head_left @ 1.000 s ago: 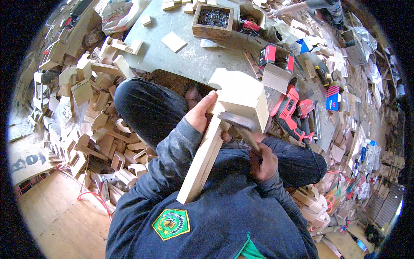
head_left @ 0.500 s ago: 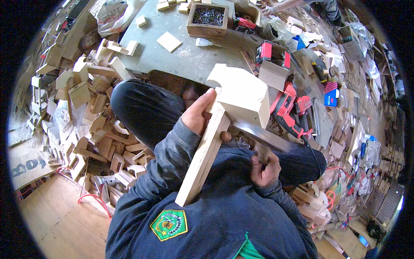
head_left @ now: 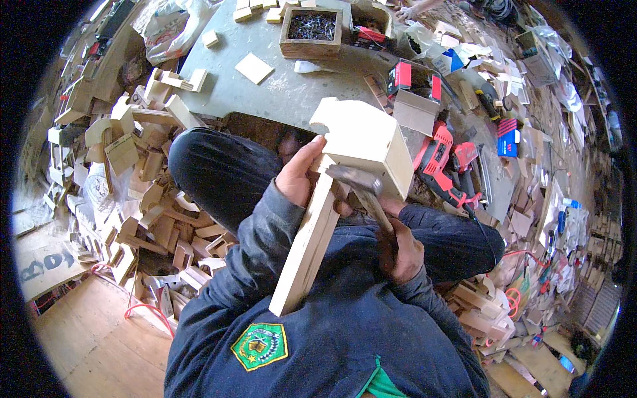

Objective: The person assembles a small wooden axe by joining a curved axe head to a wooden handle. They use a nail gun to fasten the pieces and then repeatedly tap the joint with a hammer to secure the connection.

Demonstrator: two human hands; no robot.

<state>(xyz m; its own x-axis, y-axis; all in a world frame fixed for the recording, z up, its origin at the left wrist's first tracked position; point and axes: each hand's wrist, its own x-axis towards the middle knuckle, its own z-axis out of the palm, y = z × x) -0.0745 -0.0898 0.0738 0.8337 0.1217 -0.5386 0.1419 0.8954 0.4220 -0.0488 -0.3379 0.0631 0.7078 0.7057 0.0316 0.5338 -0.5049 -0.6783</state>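
Note:
A pale wooden piece (head_left: 361,136), a thick block with a curved notch joined to a long bar, leans between my lap and chest. My left hand (head_left: 297,174) is closed around it near the joint, thumb on the near side and other fingers mostly hidden behind the wood. In my right hand (head_left: 403,252) is a hammer (head_left: 356,179), gripped by its handle. The hammer's metal head lies over the joint of block and bar; whether it touches the wood I cannot tell.
Beyond my knees, a grey tabletop (head_left: 219,83) carries a wooden box of nails (head_left: 310,45), a flat wood square (head_left: 254,68) and open cartons (head_left: 415,99). A red power tool (head_left: 438,156) lies to the right. Wooden pieces (head_left: 156,172) are heaped at left.
The hammer has swung up and left from beside the bar to the joint, its head no longer blurred. My left hand and the wooden piece have barely shifted.

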